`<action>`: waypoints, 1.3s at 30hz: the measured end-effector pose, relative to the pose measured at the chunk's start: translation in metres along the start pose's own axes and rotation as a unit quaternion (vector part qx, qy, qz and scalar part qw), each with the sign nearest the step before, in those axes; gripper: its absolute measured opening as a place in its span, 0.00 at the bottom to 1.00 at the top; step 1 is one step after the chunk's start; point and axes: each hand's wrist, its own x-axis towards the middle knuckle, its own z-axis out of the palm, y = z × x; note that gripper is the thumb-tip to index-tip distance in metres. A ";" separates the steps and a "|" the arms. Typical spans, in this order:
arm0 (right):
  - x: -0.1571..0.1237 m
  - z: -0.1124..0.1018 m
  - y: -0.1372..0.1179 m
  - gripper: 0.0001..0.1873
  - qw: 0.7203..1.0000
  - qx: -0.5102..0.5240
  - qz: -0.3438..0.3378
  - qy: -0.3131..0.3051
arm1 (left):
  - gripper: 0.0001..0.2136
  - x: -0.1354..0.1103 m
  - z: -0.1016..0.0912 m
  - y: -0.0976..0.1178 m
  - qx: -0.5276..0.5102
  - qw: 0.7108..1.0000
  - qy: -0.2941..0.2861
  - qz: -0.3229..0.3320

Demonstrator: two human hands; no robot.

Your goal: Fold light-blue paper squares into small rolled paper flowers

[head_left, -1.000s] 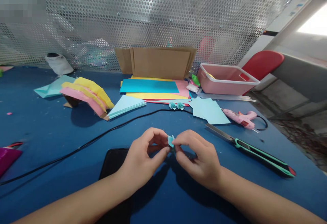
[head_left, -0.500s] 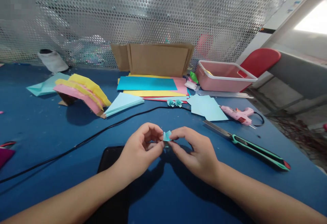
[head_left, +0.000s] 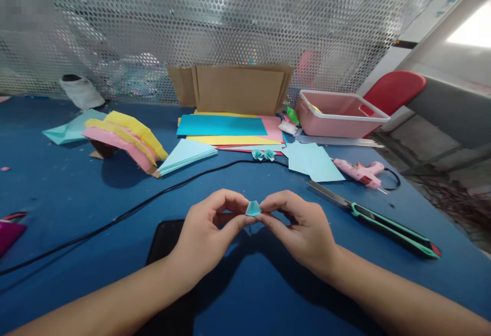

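Note:
A small folded piece of light-blue paper [head_left: 253, 208] is pinched between both hands above the blue table. My left hand [head_left: 213, 228] grips its left side with thumb and forefinger, and my right hand [head_left: 297, 226] does the same on the right. Parts of the paper are hidden behind the fingertips. Just beyond the hands lie two small light-blue paper flowers [head_left: 263, 155]. A utility knife [head_left: 391, 226] with its blade out rests to the right of my right hand. Under my left wrist is a black flat object [head_left: 169, 239], partly covered by the forearm.
A black cable [head_left: 153, 194] crosses the table. Light-blue paper sheets [head_left: 316, 162], a pink glue gun [head_left: 362, 172] and a pink basket [head_left: 341, 126] stand at the right. Folded blue paper [head_left: 186, 156] and a yellow-and-pink paper-covered arch [head_left: 126, 139] lie left. Cardboard [head_left: 240, 89] leans behind.
The paper piece has turned, now showing a flat, flared face. My right thumb has closed in toward the left one, and both hands pinch the piece more closely. The view has shifted slightly.

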 end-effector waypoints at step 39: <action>0.009 0.007 -0.028 0.11 0.957 0.172 0.223 -0.068 | 0.13 -0.017 -0.011 0.022 0.046 0.999 -0.024 0.006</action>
